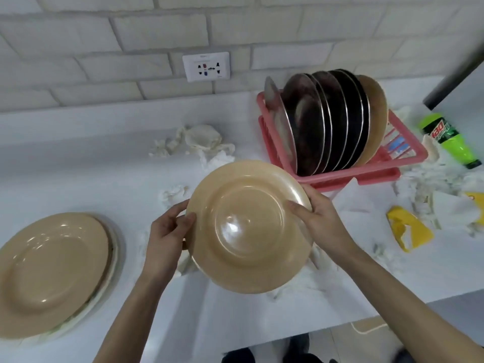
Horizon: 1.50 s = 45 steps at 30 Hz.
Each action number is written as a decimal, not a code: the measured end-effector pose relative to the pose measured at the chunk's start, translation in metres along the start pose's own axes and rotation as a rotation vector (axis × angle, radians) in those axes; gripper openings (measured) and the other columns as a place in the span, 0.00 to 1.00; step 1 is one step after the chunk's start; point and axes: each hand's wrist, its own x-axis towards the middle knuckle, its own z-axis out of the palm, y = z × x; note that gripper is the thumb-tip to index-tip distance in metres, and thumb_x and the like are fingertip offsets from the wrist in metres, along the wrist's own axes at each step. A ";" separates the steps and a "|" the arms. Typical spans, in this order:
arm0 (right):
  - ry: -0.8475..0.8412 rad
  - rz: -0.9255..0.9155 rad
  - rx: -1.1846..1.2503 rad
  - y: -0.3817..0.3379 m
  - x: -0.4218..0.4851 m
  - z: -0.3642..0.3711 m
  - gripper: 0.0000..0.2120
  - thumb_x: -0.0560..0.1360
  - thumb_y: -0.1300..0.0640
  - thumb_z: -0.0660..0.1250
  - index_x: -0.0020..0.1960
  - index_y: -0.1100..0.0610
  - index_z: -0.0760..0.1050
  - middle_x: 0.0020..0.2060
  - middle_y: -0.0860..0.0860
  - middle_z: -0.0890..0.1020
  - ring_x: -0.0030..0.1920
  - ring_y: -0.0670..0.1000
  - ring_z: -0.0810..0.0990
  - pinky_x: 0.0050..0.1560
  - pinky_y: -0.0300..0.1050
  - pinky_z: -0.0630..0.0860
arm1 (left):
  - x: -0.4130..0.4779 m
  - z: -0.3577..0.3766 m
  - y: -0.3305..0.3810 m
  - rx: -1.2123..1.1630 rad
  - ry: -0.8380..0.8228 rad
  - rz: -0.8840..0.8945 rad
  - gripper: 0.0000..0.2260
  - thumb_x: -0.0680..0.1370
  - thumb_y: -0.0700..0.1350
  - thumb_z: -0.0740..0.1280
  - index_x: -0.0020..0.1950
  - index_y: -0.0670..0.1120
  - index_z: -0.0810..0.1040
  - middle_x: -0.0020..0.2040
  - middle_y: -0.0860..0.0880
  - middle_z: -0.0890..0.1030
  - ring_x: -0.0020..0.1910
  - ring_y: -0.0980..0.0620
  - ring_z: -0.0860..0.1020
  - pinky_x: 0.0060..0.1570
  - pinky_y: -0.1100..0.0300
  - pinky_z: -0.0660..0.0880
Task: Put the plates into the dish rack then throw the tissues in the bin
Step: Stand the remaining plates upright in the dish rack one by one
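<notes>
A tan plate [248,226] hangs tilted above the white counter, held by both hands. My left hand [167,231] grips its left rim, thumb on the face. My right hand [318,216] grips the right rim. The pink dish rack [366,176] stands behind and to the right, with several steel plates [314,121] and one tan plate [374,119] upright in it. A stack of tan plates [52,273] lies at the left. Crumpled tissues [199,142] are scattered behind the held plate, more tissues [429,184] at the right.
A green bottle [450,140] lies right of the rack. A yellow wrapper [408,229] sits among the tissues at right. A wall socket [207,66] is on the brick wall. The counter's front edge [340,328] runs below my right forearm.
</notes>
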 end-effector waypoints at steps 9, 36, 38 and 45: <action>0.000 -0.074 0.003 0.008 -0.026 -0.108 0.14 0.78 0.65 0.65 0.51 0.47 0.81 0.42 0.45 0.85 0.44 0.43 0.83 0.44 0.32 0.75 | -0.057 0.121 -0.015 -0.024 0.001 -0.056 0.12 0.82 0.39 0.63 0.60 0.52 0.82 0.37 0.41 0.82 0.37 0.44 0.81 0.32 0.54 0.78; 0.345 -0.176 -0.380 -0.085 0.002 -0.366 0.15 0.77 0.63 0.57 0.32 0.60 0.62 0.28 0.51 0.63 0.29 0.47 0.61 0.32 0.46 0.57 | 0.003 0.353 0.047 0.998 -0.282 0.678 0.22 0.77 0.39 0.66 0.72 0.48 0.74 0.71 0.50 0.74 0.70 0.49 0.71 0.68 0.54 0.69; 0.329 -0.208 -0.456 -0.098 0.023 -0.365 0.15 0.77 0.63 0.56 0.32 0.59 0.61 0.29 0.52 0.63 0.30 0.48 0.62 0.31 0.45 0.58 | 0.008 0.355 0.043 1.079 -0.283 0.640 0.24 0.78 0.39 0.67 0.74 0.47 0.71 0.74 0.48 0.71 0.72 0.47 0.68 0.70 0.53 0.67; 0.316 -0.327 -0.628 -0.117 0.093 -0.332 0.19 0.79 0.63 0.53 0.30 0.56 0.57 0.29 0.52 0.65 0.38 0.55 0.68 0.36 0.42 0.59 | 0.011 0.354 0.032 1.138 -0.293 0.559 0.29 0.77 0.40 0.69 0.78 0.44 0.66 0.78 0.48 0.66 0.76 0.47 0.65 0.74 0.51 0.64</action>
